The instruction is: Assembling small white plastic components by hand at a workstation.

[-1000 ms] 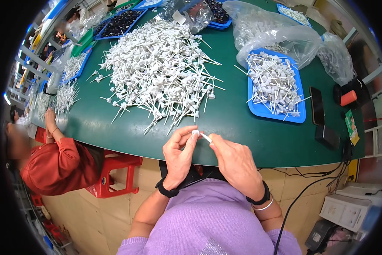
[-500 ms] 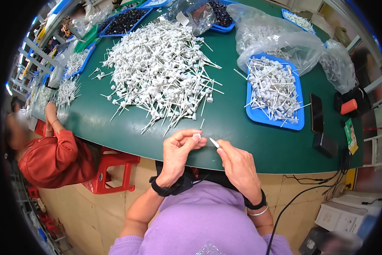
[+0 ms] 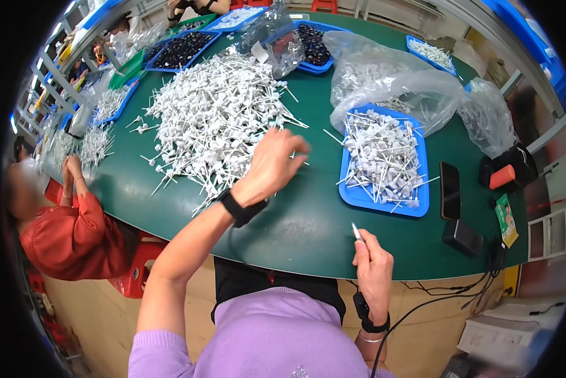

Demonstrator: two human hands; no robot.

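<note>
Left hand (image 3: 273, 165) at 11 o'clock, fingers loosely spread over white stick pile (image 3: 217, 116). Right hand (image 3: 372, 268) at 5 o'clock pinches one white stick (image 3: 357, 232).

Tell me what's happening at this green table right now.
A person in a purple top sits at the green table. Their left hand reaches into the big heap of small white stemmed parts, while the right hand holds one thin white piece upright near the table edge. A blue tray of the same parts sits to the right, with clear plastic bags behind it. Another person in red works at the left.
</note>
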